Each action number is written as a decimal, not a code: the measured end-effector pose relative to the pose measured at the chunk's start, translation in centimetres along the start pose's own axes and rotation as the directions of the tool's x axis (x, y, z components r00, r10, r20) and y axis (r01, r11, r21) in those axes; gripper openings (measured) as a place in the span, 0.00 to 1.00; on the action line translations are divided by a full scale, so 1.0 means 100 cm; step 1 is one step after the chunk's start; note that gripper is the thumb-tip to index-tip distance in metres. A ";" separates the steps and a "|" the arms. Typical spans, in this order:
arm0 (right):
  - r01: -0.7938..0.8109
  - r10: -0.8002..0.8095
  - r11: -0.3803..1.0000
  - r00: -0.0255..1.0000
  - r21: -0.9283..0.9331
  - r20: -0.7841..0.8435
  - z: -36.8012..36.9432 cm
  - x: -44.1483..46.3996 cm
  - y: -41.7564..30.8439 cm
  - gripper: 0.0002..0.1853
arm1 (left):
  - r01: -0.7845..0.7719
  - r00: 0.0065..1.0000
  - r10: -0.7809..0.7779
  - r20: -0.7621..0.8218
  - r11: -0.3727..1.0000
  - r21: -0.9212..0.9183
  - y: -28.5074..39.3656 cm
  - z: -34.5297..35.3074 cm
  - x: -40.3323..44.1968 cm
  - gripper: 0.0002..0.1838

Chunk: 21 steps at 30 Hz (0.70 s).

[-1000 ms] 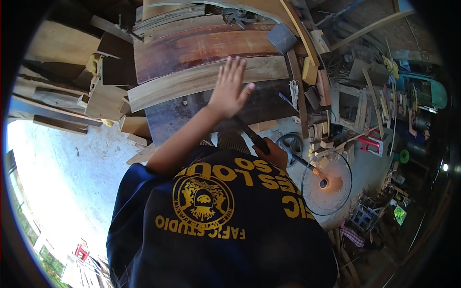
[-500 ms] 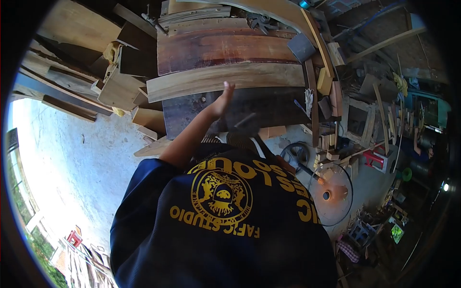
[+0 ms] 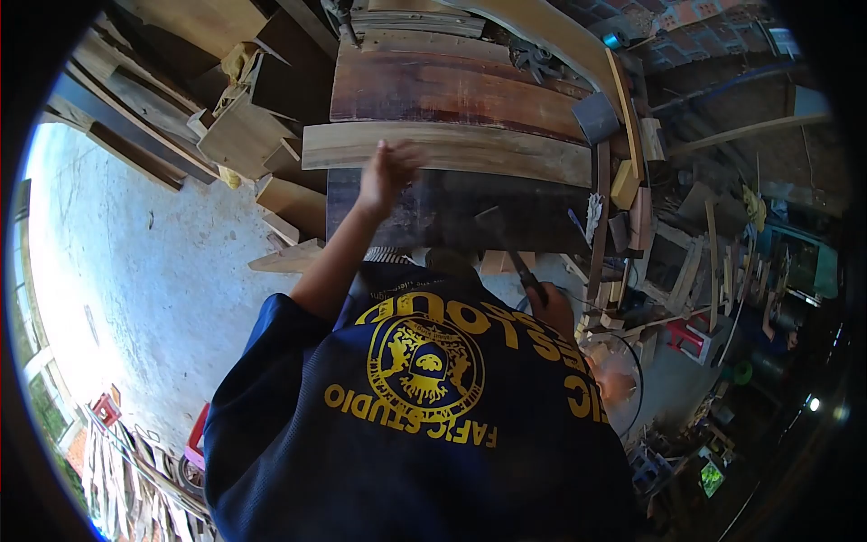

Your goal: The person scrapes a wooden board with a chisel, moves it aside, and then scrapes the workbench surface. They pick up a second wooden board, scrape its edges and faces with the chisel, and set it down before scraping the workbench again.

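Two hands: the left hand [image 3: 390, 173] is blurred, loosely open with nothing visible in its grip, above or beside the pale plank; contact cannot be told. The right hand [image 3: 553, 309] is closed around the handle of a flat-headed hand tool [image 3: 518, 262].
Tool: in front of the shirt [image 3: 424, 434], its head over the near edge of the dark surface [image 3: 433, 212]; it looks rigid and front-weighted, best held by the handle.
Pale plank [image 3: 488, 152]: lying across the surface, between its dark near part and the red-brown board [image 3: 433, 86]; likely stiff and fairly light, to be taken by its long edges or ends.
Right end: a gray block [image 3: 596, 117], a yellowish wood block [image 3: 625, 185] and a crumpled white scrap [image 3: 593, 215] crowd the plank's end, hindering a hold there.
Far side: a dark pronged metal part [image 3: 535, 61].
Near right: a fan [image 3: 618, 384], partly hidden by the shirt.
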State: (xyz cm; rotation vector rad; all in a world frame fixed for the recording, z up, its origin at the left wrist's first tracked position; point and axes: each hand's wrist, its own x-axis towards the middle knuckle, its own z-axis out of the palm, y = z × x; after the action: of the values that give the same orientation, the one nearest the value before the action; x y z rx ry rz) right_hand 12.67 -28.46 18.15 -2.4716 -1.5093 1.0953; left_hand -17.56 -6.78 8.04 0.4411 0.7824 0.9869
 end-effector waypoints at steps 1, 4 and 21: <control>-0.018 0.018 0.999 1.000 0.044 -0.017 0.001 0.010 0.011 0.21 | -0.141 0.925 0.212 -0.317 0.962 0.232 -0.003 -0.025 0.007 0.25; 0.121 -0.116 0.992 0.989 0.045 -0.096 -0.002 0.059 0.043 0.24 | 0.199 0.212 0.894 -0.395 0.356 0.913 -0.003 -0.086 0.009 0.18; 0.266 -0.221 0.615 0.962 -0.742 0.162 -0.076 0.233 -0.060 0.24 | 0.661 0.369 0.445 -0.816 0.491 0.567 0.018 -0.080 0.009 0.23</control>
State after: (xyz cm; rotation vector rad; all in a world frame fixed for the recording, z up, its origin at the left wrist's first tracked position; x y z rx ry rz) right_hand 18.96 -4.43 13.52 -2.5094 -2.6766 0.5135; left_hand -24.34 -5.18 3.62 0.6580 2.5028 0.4651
